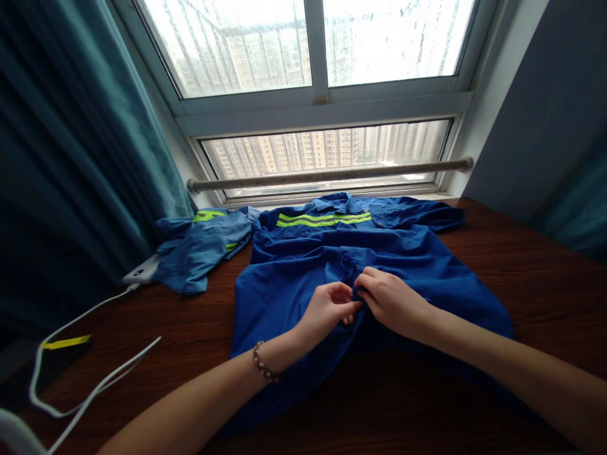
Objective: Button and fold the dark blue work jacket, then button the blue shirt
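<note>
A bright blue work shirt (284,278) with a yellow-green reflective band across the chest lies flat on the dark wooden table (535,278), collar toward the window. My left hand (327,311), a bead bracelet on its wrist, pinches the shirt's front opening at the middle. My right hand (391,300) pinches the same opening from the other side, fingertips almost touching those of the left. Both hands are closed on the cloth; whatever lies between the fingertips is hidden.
A second, paler blue shirt (202,246) with reflective strips lies crumpled at the back left. Beside it a phone (141,272) rests with a white cable (90,392) trailing toward the near left. A teal curtain (71,158) hangs at left, and a window with a rail runs behind.
</note>
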Demonstrator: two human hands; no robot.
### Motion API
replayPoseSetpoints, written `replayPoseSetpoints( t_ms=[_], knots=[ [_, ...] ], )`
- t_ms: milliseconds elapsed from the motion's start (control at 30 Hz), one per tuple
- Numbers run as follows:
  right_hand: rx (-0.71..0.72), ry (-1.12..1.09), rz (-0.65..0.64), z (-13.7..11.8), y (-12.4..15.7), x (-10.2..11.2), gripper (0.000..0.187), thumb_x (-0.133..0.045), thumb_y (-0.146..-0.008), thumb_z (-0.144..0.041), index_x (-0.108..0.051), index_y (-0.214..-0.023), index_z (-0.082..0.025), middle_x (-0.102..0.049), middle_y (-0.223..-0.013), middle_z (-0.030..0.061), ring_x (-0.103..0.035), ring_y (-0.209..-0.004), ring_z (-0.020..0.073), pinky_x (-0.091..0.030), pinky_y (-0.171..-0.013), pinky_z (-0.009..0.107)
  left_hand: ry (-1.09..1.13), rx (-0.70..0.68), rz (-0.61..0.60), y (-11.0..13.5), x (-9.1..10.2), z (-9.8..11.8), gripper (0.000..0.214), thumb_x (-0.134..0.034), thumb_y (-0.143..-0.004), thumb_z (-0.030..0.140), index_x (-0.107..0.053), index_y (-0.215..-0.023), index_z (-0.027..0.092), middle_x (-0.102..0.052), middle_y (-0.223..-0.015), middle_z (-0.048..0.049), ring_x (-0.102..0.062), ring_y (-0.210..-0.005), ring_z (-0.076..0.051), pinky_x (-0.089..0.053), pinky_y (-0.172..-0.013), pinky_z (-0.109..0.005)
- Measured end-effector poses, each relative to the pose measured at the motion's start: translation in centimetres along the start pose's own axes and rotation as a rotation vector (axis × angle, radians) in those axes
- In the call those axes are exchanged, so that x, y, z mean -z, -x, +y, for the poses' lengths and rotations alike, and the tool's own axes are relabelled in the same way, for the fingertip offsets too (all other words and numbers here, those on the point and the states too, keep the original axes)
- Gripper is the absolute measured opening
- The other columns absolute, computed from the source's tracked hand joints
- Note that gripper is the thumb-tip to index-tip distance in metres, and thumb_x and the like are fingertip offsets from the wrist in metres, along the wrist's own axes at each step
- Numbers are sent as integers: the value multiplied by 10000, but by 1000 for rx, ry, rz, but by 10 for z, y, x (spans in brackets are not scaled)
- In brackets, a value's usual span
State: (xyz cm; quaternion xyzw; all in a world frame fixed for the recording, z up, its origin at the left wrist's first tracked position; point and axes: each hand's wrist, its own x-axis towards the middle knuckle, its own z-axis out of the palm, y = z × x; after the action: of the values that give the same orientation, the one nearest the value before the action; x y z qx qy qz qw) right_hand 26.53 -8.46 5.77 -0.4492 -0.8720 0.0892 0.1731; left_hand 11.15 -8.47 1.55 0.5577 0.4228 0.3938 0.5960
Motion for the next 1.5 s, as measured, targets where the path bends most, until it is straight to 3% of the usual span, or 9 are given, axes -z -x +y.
replayPoseSetpoints(
  t_ms=[233, 433, 567, 867, 1200, 1267, 1400, 1500],
  knots=[
    [-48, -66, 49, 3, -2, 1, 54, -542, -764, -215, -567, -748, -170, -560, -767, 20, -525, -684, 125, -357, -614, 221, -56, -99, 76, 5, 0, 5, 162, -648, -658, 236, -542, -713, 127, -561, -575, 25, -517, -516, -80, -401, -503, -184],
    [-60, -127, 78, 7, -4, 1, 123, -518, -780, -221, -591, -697, -166, -594, -731, 24, -538, -667, 128, -364, -609, 226, -101, -106, 110, 7, 0, 7, 180, -646, -675, 277, -550, -713, 130, -577, -638, 10, -535, -587, -96, -412, -546, -195],
    [-81, -278, 95, 9, -7, -1, 161, -490, -786, -201, -634, -727, -161, -637, -733, 32, -562, -690, 136, -377, -628, 229, -51, -101, 87, 4, 2, 6, 193, -654, -668, 285, -550, -732, 135, -569, -633, 17, -527, -574, -93, -410, -541, -198],
    [-231, -644, -54, 13, -15, -5, 227, -488, -740, -244, -678, -744, -120, -605, -575, 10, -498, -507, 99, -349, -481, 204, 18, -56, 75, 1, 4, 5, 250, -699, -616, 298, -541, -699, 123, -555, -550, 27, -499, -494, -77, -377, -506, -189],
    [-172, -448, -4, 16, -11, -5, 142, -530, -660, -184, -664, -687, -145, -604, -589, 1, -519, -558, 110, -341, -492, 206, 19, -50, 134, 2, 4, 5, 219, -689, -624, 306, -571, -650, 123, -592, -550, 8, -541, -514, -97, -419, -529, -202],
    [-216, -549, -47, 16, -13, -3, 154, -526, -685, -213, -654, -658, -132, -581, -555, 4, -509, -527, 104, -346, -472, 201, 29, -40, 137, 1, 4, 4, 215, -687, -628, 309, -581, -662, 125, -603, -562, 6, -557, -530, -103, -438, -546, -209],
    [-464, -1002, -180, 17, -17, 3, 297, -480, -768, -353, -631, -704, -105, -612, -638, 49, -562, -549, 108, -410, -469, 195, 71, -3, 164, -1, 6, 2, 218, -691, -622, 308, -598, -699, 126, -636, -626, -9, -592, -583, -120, -466, -576, -219],
    [-479, -1103, -189, 19, -17, 2, 229, -535, -736, -321, -629, -771, -115, -633, -676, 51, -591, -579, 114, -433, -484, 194, 107, 6, 144, -2, 8, 2, 230, -685, -634, 312, -611, -743, 123, -654, -679, -24, -609, -630, -128, -476, -605, -218]
  ],
)
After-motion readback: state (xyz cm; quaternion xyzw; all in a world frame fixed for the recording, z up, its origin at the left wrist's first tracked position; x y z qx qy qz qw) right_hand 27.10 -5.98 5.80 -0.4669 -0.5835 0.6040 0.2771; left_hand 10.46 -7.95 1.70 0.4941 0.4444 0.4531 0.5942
